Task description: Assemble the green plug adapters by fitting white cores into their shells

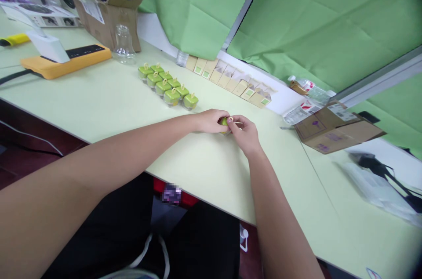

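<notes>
My left hand point(211, 121) is closed around the side of a small green-lidded container point(224, 122), low over the table. My right hand point(243, 132) pinches the pale loop point(231, 119) on top of its lid. A thin pale strand or stick shows by the right fingers; its kind cannot be made out. The fingers cover much of this container. To the left, several like containers point(172, 97) stand upright in two rows, with green lids, pale loops and clear bottoms.
Several small beige boxes point(224, 77) line the table's back edge below green cloth. An orange power strip point(90, 52), a clear bottle point(123, 46) and an open carton point(105, 22) stand at the left. At the right are plastic bottles point(305, 110), a cardboard box point(329, 127) and black cables point(389, 173).
</notes>
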The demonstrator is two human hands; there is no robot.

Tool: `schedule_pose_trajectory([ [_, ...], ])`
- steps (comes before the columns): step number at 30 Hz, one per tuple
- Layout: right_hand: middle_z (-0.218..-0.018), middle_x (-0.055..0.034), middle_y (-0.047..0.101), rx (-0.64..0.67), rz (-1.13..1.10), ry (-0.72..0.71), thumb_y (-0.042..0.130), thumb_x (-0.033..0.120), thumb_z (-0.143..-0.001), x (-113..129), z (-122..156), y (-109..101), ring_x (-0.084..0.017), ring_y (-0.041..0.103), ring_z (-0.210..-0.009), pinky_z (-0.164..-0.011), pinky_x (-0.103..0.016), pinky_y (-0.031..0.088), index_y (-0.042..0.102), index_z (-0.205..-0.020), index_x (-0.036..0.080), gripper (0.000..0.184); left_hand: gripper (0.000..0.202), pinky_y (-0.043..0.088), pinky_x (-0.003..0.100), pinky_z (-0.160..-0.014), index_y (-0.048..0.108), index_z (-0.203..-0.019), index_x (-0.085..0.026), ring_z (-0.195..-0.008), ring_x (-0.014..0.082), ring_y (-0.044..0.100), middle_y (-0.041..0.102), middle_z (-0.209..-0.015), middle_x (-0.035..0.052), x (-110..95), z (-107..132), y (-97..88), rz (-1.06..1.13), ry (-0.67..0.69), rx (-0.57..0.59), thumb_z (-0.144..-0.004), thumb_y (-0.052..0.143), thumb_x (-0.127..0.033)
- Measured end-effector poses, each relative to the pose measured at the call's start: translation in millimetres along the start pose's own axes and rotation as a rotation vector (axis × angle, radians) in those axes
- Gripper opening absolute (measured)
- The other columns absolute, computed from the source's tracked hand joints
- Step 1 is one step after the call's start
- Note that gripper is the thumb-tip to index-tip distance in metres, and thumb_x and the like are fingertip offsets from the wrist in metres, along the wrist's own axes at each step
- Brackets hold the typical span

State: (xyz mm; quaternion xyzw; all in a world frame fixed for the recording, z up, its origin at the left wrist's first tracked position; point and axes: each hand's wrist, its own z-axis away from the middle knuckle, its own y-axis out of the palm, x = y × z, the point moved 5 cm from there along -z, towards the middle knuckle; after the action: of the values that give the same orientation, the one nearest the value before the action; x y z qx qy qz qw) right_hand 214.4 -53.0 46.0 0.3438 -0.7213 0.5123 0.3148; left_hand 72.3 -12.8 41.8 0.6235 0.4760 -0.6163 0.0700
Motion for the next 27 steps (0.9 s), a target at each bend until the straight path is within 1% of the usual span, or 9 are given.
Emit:
schedule_pose_trajectory([
  [10,-0.088,-0.0032,0.071,0.002,0.023,-0.012,0.067,0.050,-0.082,-1,-1,0,-0.020,0.066,-0.081,-0.076,-0.034,0.053,0.070,-0.086,0.022,0.029,0.023,0.036,0.027,-0.063,0.061,-0.092,-0.018,-0.070,0.0131,0.048,0.056,-0.079,-0.0009,0,-1,0.2,-0.010,0.009,0.000,-0.076,0.065,-0.035],
  [15,-0.086,-0.0048,0.072,-0.033,0.054,-0.011,0.067,0.052,-0.080,-2,0,-2,-0.021,0.066,-0.082,-0.076,-0.035,0.054,0.072,-0.088,0.022,0.031,0.030,0.037,0.026,-0.064,0.063,-0.098,-0.018,-0.072,0.0137,0.050,0.058,-0.082,-0.0001,3,-1,0.4,-0.008,0.004,0.006,-0.077,0.065,-0.039],
  [18,-0.086,-0.0051,0.072,-0.065,0.064,0.009,0.069,0.051,-0.079,-2,1,-4,-0.022,0.066,-0.081,-0.076,-0.036,0.053,0.074,-0.088,0.022,0.031,0.036,0.038,0.026,-0.065,0.064,-0.101,-0.018,-0.073,0.0138,0.050,0.057,-0.083,0.0000,4,-2,-1.6,-0.018,0.028,0.014,-0.075,0.069,-0.042],
  [22,-0.087,-0.0046,0.073,-0.095,0.001,0.015,0.070,0.052,-0.079,-4,0,-6,-0.021,0.066,-0.080,-0.075,-0.035,0.053,0.073,-0.087,0.021,0.032,0.045,0.041,0.028,-0.068,0.064,-0.107,-0.017,-0.074,0.0137,0.050,0.057,-0.083,0.0001,5,-3,-5.5,-0.001,0.046,-0.008,-0.071,0.076,-0.041],
  [24,-0.087,-0.0045,0.073,-0.117,-0.058,0.026,0.071,0.053,-0.078,-5,-2,-8,-0.020,0.066,-0.078,-0.075,-0.035,0.054,0.073,-0.088,0.021,0.034,0.048,0.043,0.029,-0.071,0.063,-0.110,-0.017,-0.076,0.0136,0.052,0.060,-0.086,0.0012,7,-4,-5.8,0.056,0.045,-0.026,-0.070,0.078,-0.039],
  [27,-0.087,-0.0045,0.072,-0.184,-0.144,0.037,0.073,0.055,-0.075,-5,-3,-11,-0.019,0.065,-0.078,-0.076,-0.036,0.056,0.072,-0.087,0.020,0.037,0.050,0.048,0.031,-0.077,0.061,-0.111,-0.016,-0.080,0.0139,0.059,0.064,-0.096,0.0046,10,-7,-3.2,0.180,0.056,-0.026,-0.069,0.080,-0.034],
])
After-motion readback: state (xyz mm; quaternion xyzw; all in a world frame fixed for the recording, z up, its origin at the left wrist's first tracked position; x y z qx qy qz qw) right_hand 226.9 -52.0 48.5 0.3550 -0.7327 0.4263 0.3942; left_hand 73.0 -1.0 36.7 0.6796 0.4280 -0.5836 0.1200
